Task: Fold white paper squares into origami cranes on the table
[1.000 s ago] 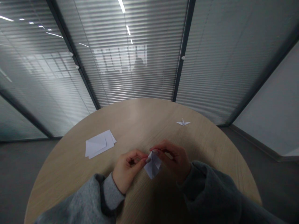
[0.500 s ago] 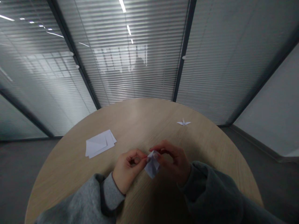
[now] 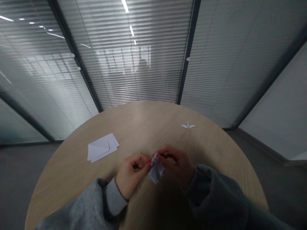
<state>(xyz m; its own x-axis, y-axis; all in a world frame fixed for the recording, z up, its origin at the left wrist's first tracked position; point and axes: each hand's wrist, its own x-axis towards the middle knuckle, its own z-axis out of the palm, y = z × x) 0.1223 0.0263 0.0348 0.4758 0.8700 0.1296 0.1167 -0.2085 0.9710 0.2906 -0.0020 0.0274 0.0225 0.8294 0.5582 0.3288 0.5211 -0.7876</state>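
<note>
Between my two hands is a small piece of folded white paper [image 3: 155, 174], a kite-like shape with creases down its middle. My left hand [image 3: 131, 171] pinches its left edge between thumb and forefinger. On the other side, my right hand [image 3: 177, 163] has thumb and forefinger closed on the upper right part, near the top point. The fingertips hide some of the folds. Farther off to the right, a finished-looking paper crane [image 3: 188, 126] with spread wings stands on the table.
A few overlapping sheets of white paper [image 3: 102, 148] lie to the left on the round wooden table [image 3: 144, 121]. Glass panels with blinds [image 3: 139, 83] stand just behind the table's far edge. A white wall [image 3: 283, 111] is at the right.
My right thumb and forefinger have drawn closer together at the paper's top point. The left hand keeps its pinch in nearly the same place.
</note>
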